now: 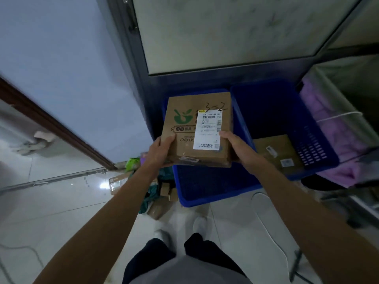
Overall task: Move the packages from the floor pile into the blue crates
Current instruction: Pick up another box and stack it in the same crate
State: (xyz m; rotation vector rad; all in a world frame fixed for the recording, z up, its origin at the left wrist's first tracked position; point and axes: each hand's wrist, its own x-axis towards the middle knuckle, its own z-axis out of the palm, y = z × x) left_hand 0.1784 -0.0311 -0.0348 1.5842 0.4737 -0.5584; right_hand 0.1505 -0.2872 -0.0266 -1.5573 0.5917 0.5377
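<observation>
Both hands, left hand (162, 149) and right hand (235, 146), grip 1 cardboard box (196, 130) with curled fingers above the left blue crate (205, 189); the right blue crate (272, 111) holds 1 package (276, 152).

Both bare forearms reach forward and converge on a brown cardboard box with a white shipping label (182, 130). The left hand (162, 149) grips the box's near-left corner, thumb on top; its fingers are hidden beneath, probably curled under. The right hand (239, 149) clasps the box's near-right edge, thumb tip on top beside the label.
</observation>
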